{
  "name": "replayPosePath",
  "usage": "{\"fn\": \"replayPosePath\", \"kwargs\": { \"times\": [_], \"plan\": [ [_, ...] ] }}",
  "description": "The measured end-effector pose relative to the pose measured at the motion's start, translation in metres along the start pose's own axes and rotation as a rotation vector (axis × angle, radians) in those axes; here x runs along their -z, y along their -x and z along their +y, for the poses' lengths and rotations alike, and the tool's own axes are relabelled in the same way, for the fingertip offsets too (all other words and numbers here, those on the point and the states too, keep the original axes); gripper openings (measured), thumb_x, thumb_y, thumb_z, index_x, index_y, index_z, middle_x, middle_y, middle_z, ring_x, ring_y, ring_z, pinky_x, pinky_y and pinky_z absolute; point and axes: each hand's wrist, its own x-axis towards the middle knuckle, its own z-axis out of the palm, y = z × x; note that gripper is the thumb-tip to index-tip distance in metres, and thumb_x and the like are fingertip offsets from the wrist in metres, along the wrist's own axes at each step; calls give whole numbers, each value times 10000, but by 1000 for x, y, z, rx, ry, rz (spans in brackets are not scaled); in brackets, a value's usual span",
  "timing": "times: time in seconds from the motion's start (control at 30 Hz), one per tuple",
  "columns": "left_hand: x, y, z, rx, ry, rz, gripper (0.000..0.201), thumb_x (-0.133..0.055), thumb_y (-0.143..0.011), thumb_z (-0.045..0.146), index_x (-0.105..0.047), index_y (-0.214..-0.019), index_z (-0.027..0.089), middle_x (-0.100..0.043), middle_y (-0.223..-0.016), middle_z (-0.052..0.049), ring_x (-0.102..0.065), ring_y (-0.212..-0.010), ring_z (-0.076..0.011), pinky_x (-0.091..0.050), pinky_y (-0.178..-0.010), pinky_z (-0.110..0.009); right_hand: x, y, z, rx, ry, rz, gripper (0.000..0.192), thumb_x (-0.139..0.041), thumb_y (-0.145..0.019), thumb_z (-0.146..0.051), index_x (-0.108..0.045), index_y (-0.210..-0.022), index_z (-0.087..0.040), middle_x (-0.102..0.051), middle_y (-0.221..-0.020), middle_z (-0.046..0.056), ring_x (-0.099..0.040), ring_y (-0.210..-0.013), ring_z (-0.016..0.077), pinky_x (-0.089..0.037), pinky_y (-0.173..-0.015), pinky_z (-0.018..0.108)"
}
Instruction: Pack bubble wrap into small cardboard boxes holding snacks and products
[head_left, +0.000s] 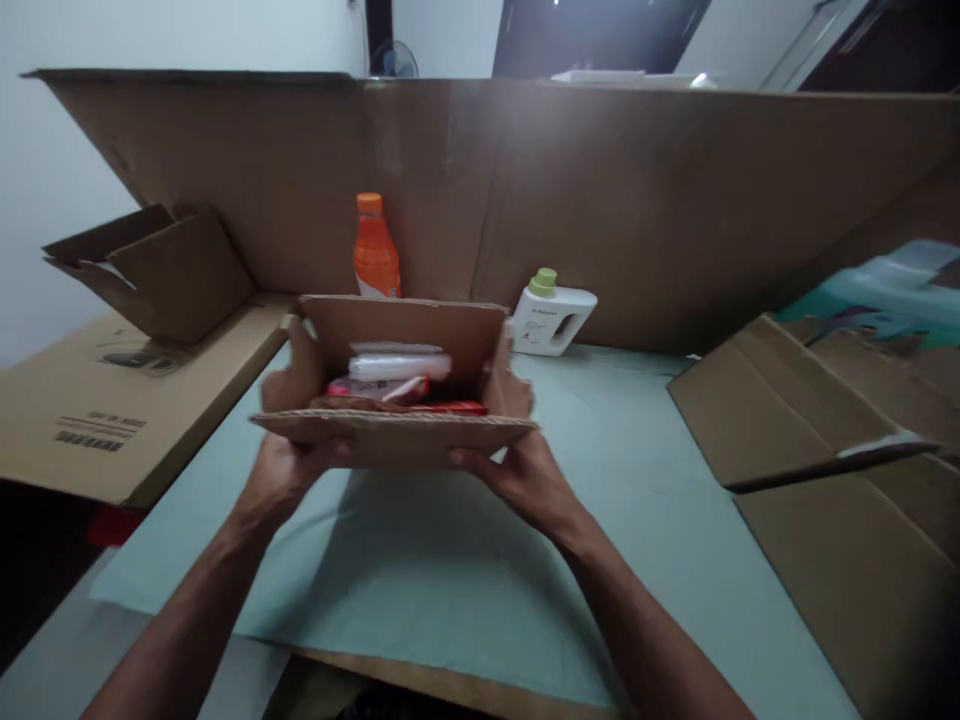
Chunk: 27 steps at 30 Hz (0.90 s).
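**Both hands on open carton**

Left hand and right hand each closed on the near flap of the small cardboard box, centre of the pale green table sheet. Box holds white and red packets (labels unreadable). Orange bottle and white jug stand behind.

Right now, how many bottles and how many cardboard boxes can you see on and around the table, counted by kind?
Bottles: 2, the orange bottle and the white bottle.
Open cardboard boxes: 2, the small box gripped by the left hand and right hand, and the empty box at far left.
Total: 4.
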Motion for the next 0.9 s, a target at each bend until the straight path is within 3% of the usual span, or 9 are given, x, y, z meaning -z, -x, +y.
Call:
{"fn": "replayPosePath", "kwargs": {
  "times": [0.1,0.23,0.4,0.53,0.63,0.77,0.9],
  "plan": [
    [-27,-4,2,-7,101,-159,421,-764,-748,414,-748,-1084,161,-759,-1098,-79,-678,-1041,-308,-542,-952,-418,11,23,16,-133,-105,76,440,-717,-843,-518,-710,-1192,-250,-708,-1232,95,-637,-1179,336,-525,-1021,544],
    [-60,-3,-15,8,190,-268,438,-774,-731,421,-749,-1086,166,-758,-1090,-89,-673,-1063,-312,-521,-989,-435,8,67,35,-247,-88,126,489,-725,-825,-524,-695,-1240,-268,-618,-1400,88,-541,-1323,369,-451,-1102,591],
    [-68,2,-38,74,152,-297,565,-798,-690,484,-717,-1145,160,-743,-1079,-99,-629,-1149,-332,-438,-1098,-493,-1,105,52,-351,-157,140,755,-766,-785,-538,-535,-1438,-239,-550,-1473,143,-511,-1363,378,-418,-1137,588],
    [-64,10,-46,193,163,-256,647,-802,-663,570,-704,-1133,138,-732,-1108,-137,-611,-1188,-361,-446,-1095,-499,13,109,79,-266,-238,140,1287,-870,-639,-596,-125,-1630,-251,-264,-1661,161,-281,-1514,385,-267,-1224,589],
    [-60,23,-52,310,149,-219,700,-781,-643,660,-701,-1119,153,-723,-1162,-157,-616,-1198,-383,-491,-1053,-486,19,97,97,-176,-312,56,1496,-905,-541,-634,39,-1634,-246,-88,-1705,152,-136,-1557,381,-186,-1254,554],
    [-60,35,-59,349,132,-195,786,-724,-698,709,-635,-1274,184,-693,-1258,-137,-587,-1267,-366,-488,-1073,-451,13,87,105,-113,-341,14,1596,-936,-468,-626,83,-1629,-225,-45,-1707,158,-78,-1565,375,-141,-1265,530],
    [-87,24,-56,299,155,-237,790,-683,-775,681,-553,-1384,194,-654,-1341,-119,-574,-1289,-334,-483,-1081,-413,12,106,108,-93,-275,187,1475,-916,-566,-563,40,-1633,-212,-154,-1688,173,-207,-1544,364,-240,-1246,504]
  ]
}}
